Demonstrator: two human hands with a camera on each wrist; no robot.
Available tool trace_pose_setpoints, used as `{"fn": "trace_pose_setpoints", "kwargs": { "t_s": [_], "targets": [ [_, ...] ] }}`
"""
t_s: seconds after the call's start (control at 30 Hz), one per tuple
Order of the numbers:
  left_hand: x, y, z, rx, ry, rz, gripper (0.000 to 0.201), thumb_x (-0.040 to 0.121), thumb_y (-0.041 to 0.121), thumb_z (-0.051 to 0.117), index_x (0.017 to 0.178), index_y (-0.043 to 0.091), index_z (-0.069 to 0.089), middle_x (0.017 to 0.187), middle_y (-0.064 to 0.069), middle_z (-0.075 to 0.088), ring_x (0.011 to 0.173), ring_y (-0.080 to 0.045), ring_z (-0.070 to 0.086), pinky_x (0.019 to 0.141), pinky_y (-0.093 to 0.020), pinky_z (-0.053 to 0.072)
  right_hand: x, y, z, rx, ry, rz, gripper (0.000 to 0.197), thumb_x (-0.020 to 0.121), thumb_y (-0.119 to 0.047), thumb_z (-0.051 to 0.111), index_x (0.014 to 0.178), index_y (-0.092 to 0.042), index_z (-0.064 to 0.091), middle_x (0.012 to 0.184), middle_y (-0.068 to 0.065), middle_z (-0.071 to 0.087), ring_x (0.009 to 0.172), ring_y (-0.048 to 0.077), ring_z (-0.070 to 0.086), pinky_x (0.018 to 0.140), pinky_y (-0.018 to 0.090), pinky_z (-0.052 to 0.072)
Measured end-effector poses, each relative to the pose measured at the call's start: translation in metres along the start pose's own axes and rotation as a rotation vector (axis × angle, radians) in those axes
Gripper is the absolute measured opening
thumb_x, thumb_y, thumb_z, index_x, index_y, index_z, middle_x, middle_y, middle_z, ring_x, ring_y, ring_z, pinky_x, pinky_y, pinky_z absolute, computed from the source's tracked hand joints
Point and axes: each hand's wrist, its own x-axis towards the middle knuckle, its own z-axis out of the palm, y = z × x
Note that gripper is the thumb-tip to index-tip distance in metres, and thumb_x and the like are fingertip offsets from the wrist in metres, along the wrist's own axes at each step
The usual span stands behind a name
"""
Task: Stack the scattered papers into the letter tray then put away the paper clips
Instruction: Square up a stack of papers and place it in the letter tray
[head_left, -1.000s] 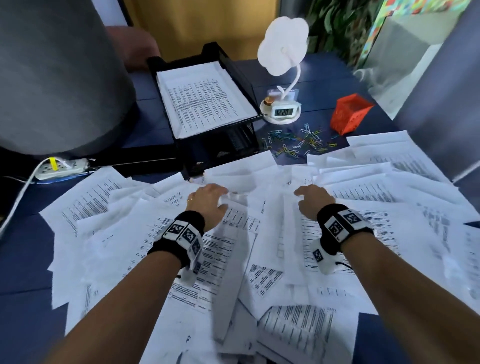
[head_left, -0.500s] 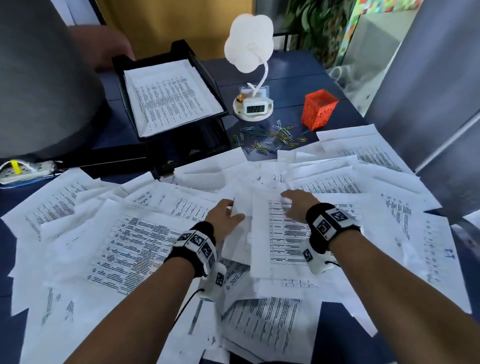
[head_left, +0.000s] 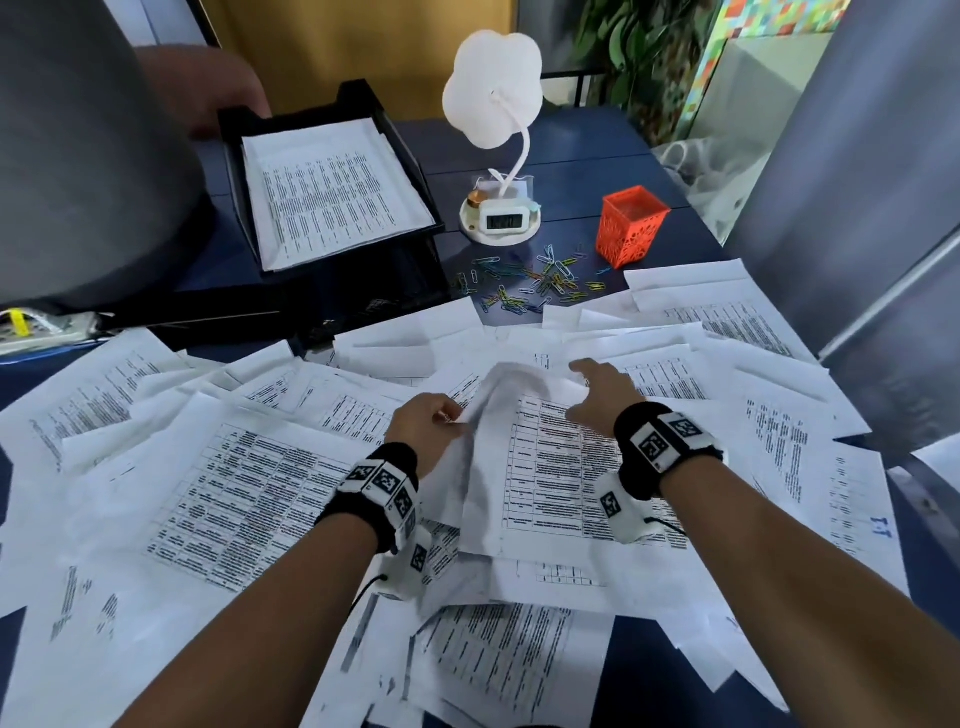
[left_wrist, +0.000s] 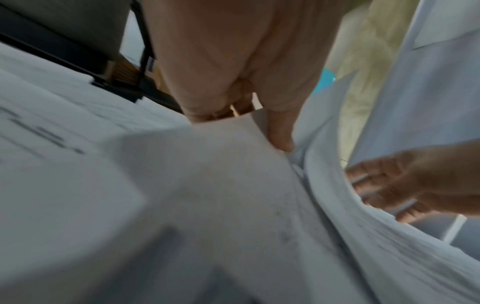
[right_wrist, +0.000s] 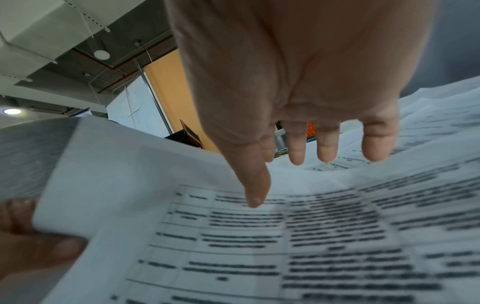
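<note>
1. Blue desk (head_left: 597, 150) fills the head view, with a yellow panel and green leaves behind it at 12 o'clock.
2. Papers (head_left: 244, 488) lie scattered and overlapping over the near half, white sheets printed with black tables and lines; the print is too blurred to read, save a blue handwritten mark at 3 o'clock that I cannot make out.
3. Left hand (head_left: 423, 431) pinches the left edge of a sheet (head_left: 556, 478) at the centre, thumb on top, and that edge curls up off the pile.
4. Right hand (head_left: 597, 397) hovers over the same sheet's far end, fingers spread and straight, holding nothing; whether the tips touch it I cannot tell.
5. Tray (head_left: 415, 171), black, sits at 11 o'clock with a neat printed stack inside.
6. Clips (head_left: 535, 278), many colours, lie loose at 12 o'clock between the tray and an orange cup (head_left: 634, 226).
7. Lamp (head_left: 493, 88), white, stands at 12 o'clock on a base with a small clock (head_left: 506, 221), digits unreadable.
</note>
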Motion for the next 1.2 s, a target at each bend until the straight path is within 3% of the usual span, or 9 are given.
{"fn": "trace_pose_setpoints", "kwargs": {
  "t_s": [0.13, 0.27, 0.43, 0.57, 0.7, 0.83, 1.0, 1.13, 1.2],
  "targets": [
    [0.002, -0.008, -0.020, -0.066, -0.003, 0.022, 0.022, 0.084, 0.017, 0.070, 0.071, 0.018, 0.052, 0.068, 0.004, 0.053, 0.065, -0.015, 0.045, 0.055, -0.021, 0.034, 0.003, -0.004, -0.004, -0.119, -0.031, -0.016, 0.064, 0.077, -0.032, 0.072, 0.134, -0.030, 0.043, 0.131, 0.006, 0.046, 0.126, 0.031, 0.039, 0.103, 0.052, 0.035],
    [0.005, -0.018, -0.043, -0.103, 0.092, 0.020, 0.009, 0.087, 0.013, 0.064, 0.087, 0.009, 0.056, 0.075, 0.001, 0.058, 0.068, -0.016, 0.050, 0.054, -0.016, 0.039, 0.002, -0.017, -0.006, -0.136, -0.033, -0.064, 0.043, 0.082, -0.039, 0.068, 0.121, -0.024, 0.057, 0.123, 0.001, 0.057, 0.122, 0.027, 0.046, 0.108, 0.054, 0.024],
    [0.009, -0.038, -0.060, 0.022, 0.296, -0.079, 0.052, 0.082, 0.032, 0.070, 0.126, 0.022, 0.044, 0.119, 0.002, 0.057, 0.105, -0.022, 0.054, 0.097, -0.042, 0.043, 0.005, -0.032, -0.005, 0.134, -0.107, -0.173, 0.042, 0.090, -0.022, 0.062, 0.129, -0.008, 0.054, 0.135, 0.010, 0.053, 0.122, 0.028, 0.050, 0.101, 0.036, 0.038],
    [0.008, -0.049, -0.068, -0.208, 0.365, -0.198, 0.091, 0.075, 0.048, 0.072, 0.144, 0.019, 0.021, 0.146, -0.017, 0.034, 0.130, -0.034, 0.041, 0.101, -0.049, 0.041, 0.006, -0.039, -0.003, 0.373, -0.021, -0.191, 0.036, 0.092, -0.015, 0.057, 0.125, 0.000, 0.055, 0.124, 0.015, 0.059, 0.113, 0.030, 0.056, 0.096, 0.036, 0.043],
    [0.002, -0.043, -0.064, -0.538, 0.256, -0.216, 0.065, 0.089, 0.037, 0.063, 0.138, 0.012, 0.029, 0.131, -0.014, 0.051, 0.111, -0.029, 0.056, 0.086, -0.040, 0.050, 0.006, -0.046, 0.001, 0.771, -0.021, -0.154, 0.023, 0.094, -0.010, 0.055, 0.116, -0.006, 0.058, 0.109, 0.010, 0.065, 0.102, 0.024, 0.059, 0.090, 0.033, 0.047],
    [-0.002, -0.027, -0.061, -0.498, 0.138, -0.122, 0.059, 0.087, 0.046, 0.060, 0.129, 0.007, 0.042, 0.131, -0.008, 0.053, 0.117, -0.025, 0.052, 0.099, -0.045, 0.045, -0.001, -0.066, 0.004, 0.975, 0.026, -0.162, 0.018, 0.097, -0.009, 0.049, 0.114, -0.008, 0.056, 0.102, 0.006, 0.065, 0.091, 0.019, 0.059, 0.079, 0.024, 0.049],
    [0.002, -0.003, -0.075, -0.353, 0.398, 0.069, 0.028, 0.095, 0.026, 0.054, 0.097, -0.002, 0.050, 0.077, -0.005, 0.049, 0.068, -0.014, 0.043, 0.069, -0.026, 0.038, -0.016, -0.096, -0.008, 1.021, 0.279, -0.294, 0.016, 0.097, -0.009, 0.047, 0.111, -0.010, 0.055, 0.095, 0.000, 0.062, 0.082, 0.006, 0.058, 0.074, 0.022, 0.047],
    [0.001, 0.020, -0.099, -0.410, 0.515, 0.218, 0.026, 0.095, 0.023, 0.053, 0.102, -0.002, 0.052, 0.086, -0.005, 0.060, 0.077, -0.017, 0.055, 0.073, -0.030, 0.046, -0.027, -0.121, -0.024, 1.086, 0.408, -0.405, 0.020, 0.096, -0.003, 0.048, 0.085, -0.020, 0.048, 0.075, -0.010, 0.052, 0.056, -0.012, 0.047, 0.059, 0.008, 0.039],
    [-0.002, 0.027, -0.105, -0.478, 0.505, 0.253, 0.025, 0.096, 0.017, 0.052, 0.108, -0.005, 0.050, 0.090, -0.006, 0.061, 0.082, -0.016, 0.057, 0.074, -0.025, 0.048, -0.032, -0.131, -0.027, 1.115, 0.406, -0.419, 0.019, 0.094, 0.000, 0.050, 0.086, -0.018, 0.048, 0.078, -0.006, 0.055, 0.061, -0.009, 0.049, 0.060, 0.007, 0.040]
  ]
}}
